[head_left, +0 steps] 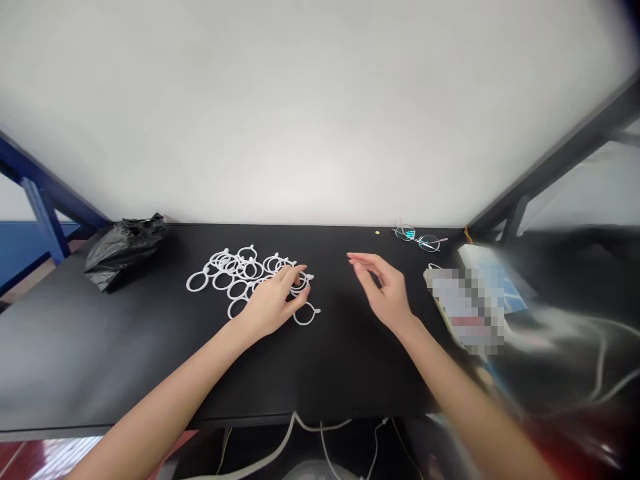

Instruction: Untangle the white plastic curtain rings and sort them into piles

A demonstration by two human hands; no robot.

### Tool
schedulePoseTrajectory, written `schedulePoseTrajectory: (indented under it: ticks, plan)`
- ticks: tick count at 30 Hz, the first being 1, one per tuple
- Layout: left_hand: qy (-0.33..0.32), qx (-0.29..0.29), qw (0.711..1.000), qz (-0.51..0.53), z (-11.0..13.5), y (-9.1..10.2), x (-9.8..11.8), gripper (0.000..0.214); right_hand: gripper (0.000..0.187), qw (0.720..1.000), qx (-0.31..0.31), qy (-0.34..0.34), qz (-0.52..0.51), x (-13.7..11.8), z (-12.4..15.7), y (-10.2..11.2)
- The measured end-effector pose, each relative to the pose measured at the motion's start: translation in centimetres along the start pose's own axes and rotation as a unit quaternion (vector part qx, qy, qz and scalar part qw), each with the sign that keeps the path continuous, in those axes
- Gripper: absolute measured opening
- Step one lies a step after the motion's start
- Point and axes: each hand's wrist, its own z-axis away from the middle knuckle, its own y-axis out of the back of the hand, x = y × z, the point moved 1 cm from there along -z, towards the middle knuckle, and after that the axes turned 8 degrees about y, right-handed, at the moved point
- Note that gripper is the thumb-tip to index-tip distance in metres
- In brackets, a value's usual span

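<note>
Several white curtain rings, each with a small eyelet, lie in a loose heap on the black tabletop. My left hand is over the right side of the heap, thumb and fingers apart, and hides some of the rings. Just beside its thumb lies a single ring at the heap's near right edge. To the right, my right hand hovers above the tabletop with thumb and fingers spread and nothing between them.
A crumpled black plastic bag sits at the back left. Eyeglasses lie at the back right. A phone-like object with a blurred-out screen and a white-and-blue packet are at the right. White cables hang below the front edge.
</note>
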Motion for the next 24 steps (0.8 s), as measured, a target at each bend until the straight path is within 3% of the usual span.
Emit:
schedulePoseTrajectory:
  ticks: [3,6,12,24]
  plan:
    - [-0.028,0.030,0.996,-0.075,0.0,-0.2,-0.5,0.039,0.020,0.999,-0.033,0.040,-0.016,0.3,0.0,-3.5]
    - [-0.042,0.047,0.991,-0.122,-0.2,-0.2,-0.7,0.033,0.020,0.996,-0.044,0.079,-0.017,0.6,1.0,-4.7]
    - [-0.072,0.059,0.979,-0.179,-0.1,-0.3,-0.5,0.030,0.016,0.998,-0.020,0.065,-0.012,0.8,2.0,-4.4]
    - [-0.098,0.041,0.982,-0.155,0.0,-0.7,-0.7,0.030,0.015,0.998,-0.029,0.052,0.000,0.6,1.8,-4.8]
